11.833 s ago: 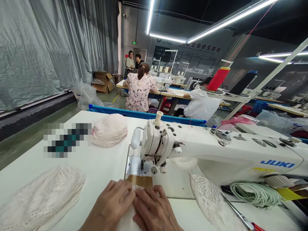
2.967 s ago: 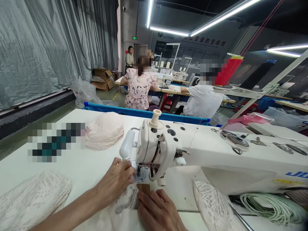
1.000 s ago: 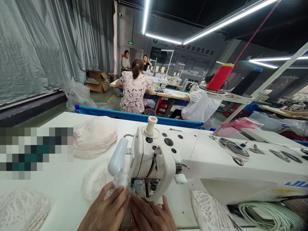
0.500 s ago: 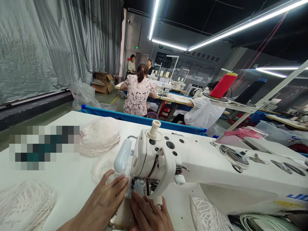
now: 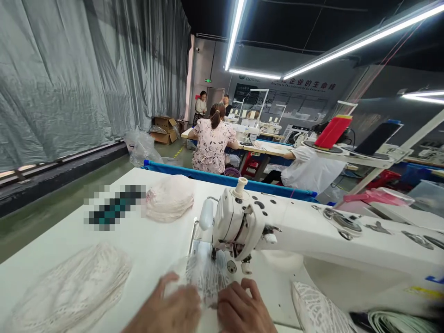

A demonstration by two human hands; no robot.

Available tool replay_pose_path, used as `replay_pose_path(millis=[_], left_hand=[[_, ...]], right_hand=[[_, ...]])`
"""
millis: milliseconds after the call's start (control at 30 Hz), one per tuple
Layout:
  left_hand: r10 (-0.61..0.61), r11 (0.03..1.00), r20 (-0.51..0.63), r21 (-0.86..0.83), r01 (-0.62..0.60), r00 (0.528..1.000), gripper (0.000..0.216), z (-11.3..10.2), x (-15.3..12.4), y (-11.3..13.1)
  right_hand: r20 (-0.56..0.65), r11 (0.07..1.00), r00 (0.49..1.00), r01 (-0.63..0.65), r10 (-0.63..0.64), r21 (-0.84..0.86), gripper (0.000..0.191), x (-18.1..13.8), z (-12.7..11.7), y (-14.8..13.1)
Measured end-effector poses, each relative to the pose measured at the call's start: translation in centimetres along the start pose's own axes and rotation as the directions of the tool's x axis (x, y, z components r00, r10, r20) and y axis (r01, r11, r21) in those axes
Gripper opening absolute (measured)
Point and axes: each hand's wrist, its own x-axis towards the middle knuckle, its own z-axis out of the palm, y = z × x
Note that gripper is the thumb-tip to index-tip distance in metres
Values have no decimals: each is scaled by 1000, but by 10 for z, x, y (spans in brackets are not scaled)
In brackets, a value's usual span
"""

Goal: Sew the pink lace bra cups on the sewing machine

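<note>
A sheer white lace piece [image 5: 208, 275] lies on the bed of the white sewing machine [image 5: 239, 222], its far end near the presser foot. At the lace's near left edge, my left hand [image 5: 180, 300] has its fingers curled down on the fabric, somewhat blurred by motion. Pressed together, the fingers of my right hand [image 5: 243, 305] grip the near right edge. The fingertips of both hands are partly hidden. A pale blue rounded guard [image 5: 206, 215] stands left of the machine head.
Lace stacks lie on the white table at the near left [image 5: 72, 289] and far left [image 5: 169, 196]. Another lace piece [image 5: 317, 307] and a pale green coil [image 5: 398, 321] are at right. Red [image 5: 333, 132] and dark thread cones [image 5: 378, 137] stand behind. Co-workers sit beyond the blue cloth edge [image 5: 225, 178].
Both hands have drawn back from the needle area toward me, and the lace piece now shows between them. The view has shifted, so the table and machine appear farther off.
</note>
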Motion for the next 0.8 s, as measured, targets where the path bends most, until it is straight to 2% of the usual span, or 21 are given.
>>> replay_pose_path(millis=[33, 133, 233, 300, 333, 400, 433, 467, 500, 567, 600, 633, 667, 700, 733, 800], left_hand=[[77, 996, 58, -55, -74, 995, 31, -11, -3, -8], [-5, 989, 108, -144, 21, 994, 29, -29, -7, -30], [-37, 982, 84, -182, 52, 996, 24, -22, -14, -29], [-72, 971, 28, -225, 77, 997, 28, -17, -23, -18], [-98, 960, 30, -260, 102, 995, 25, -17, -28, -10], [-163, 924, 131, -327, 198, 978, 13, -22, -42, 3], [-198, 895, 207, -361, 263, 958, 11, -27, -48, 9], [-229, 854, 288, -400, 334, 930, 14, -32, -55, 15], [-265, 793, 361, -446, 415, 894, 16, -37, -60, 20], [-319, 585, 495, -568, 579, 808, 11, -44, -68, 32], [-317, 441, 556, -631, 639, 768, 14, -46, -70, 38], [-298, 296, 602, -680, 671, 741, 23, -46, -71, 44], [-264, 171, 634, -711, 682, 727, 33, -45, -71, 51], [-221, 74, 656, -726, 683, 721, 41, -43, -71, 58], [-184, 10, 669, -731, 682, 720, 47, -41, -71, 64], [-164, -47, 677, -732, 680, 717, 52, -35, -72, 74]], right_hand=[[1, 1000, 1000, -10, 10, 0, 56, 2, -3, -4], [-13, 999, 999, -46, 46, -2, 60, 14, -1, -23], [-40, 999, 999, -31, 32, 25, 66, 26, 16, -49], [-36, 999, 999, -31, 31, 18, 53, 30, 26, -66], [-12, 999, 999, -40, 40, 28, 43, 30, 27, -73], [108, 983, 990, -106, 90, 149, 26, 25, 18, -81], [207, 945, 968, -192, 139, 263, 21, 21, 8, -82], [336, 861, 923, -318, 187, 396, 18, 17, -4, -83], [491, 714, 845, -477, 212, 513, 17, 12, -17, -82], [749, 326, 648, -745, 142, 582, 23, 3, -41, -83], [813, 163, 577, -812, 83, 560, 27, -1, -51, -84], [841, 56, 540, -841, 36, 538, 29, -6, -59, -87], [846, 11, 533, -846, 32, 533, 28, -12, -64, -90], [837, 18, 543, -840, 66, 543, 28, -18, -66, -95], [822, 52, 556, -831, 123, 554, 28, -24, -67, -100], [793, 117, 563, -826, 233, 551, 30, -36, -66, -108]])
